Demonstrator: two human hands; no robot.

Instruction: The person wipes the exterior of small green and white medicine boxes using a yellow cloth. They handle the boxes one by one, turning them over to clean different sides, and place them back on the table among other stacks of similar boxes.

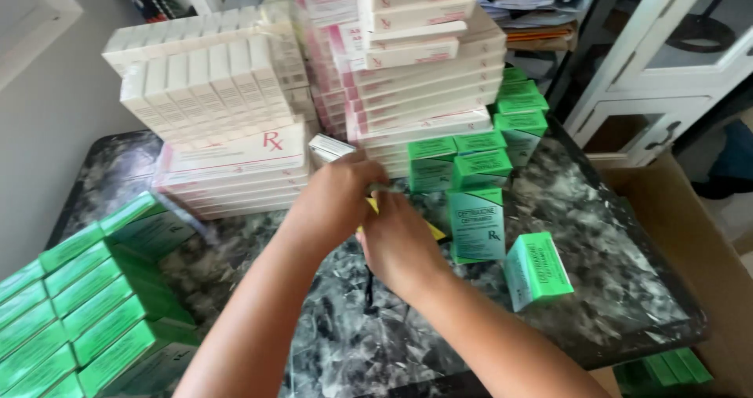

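Near your left elbow, the green boxes point(86, 304) already sit in a neat row. Over the marble table point(612, 288) your left hand point(333, 202) and right hand point(400, 245) meet, both curled around a small yellow item point(372, 206), possibly a tool with a dark cord hanging below; the hands hide most of it. Just right, loose green cartons point(502, 233) stand unsorted. Behind them, white-and-pink boxes point(235, 163) are stacked high. By the look of it, sorting is partway along.

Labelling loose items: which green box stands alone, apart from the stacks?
The tilted green box on the marble table, right of the hands. The other green boxes touch neighbours in stacks or rows.
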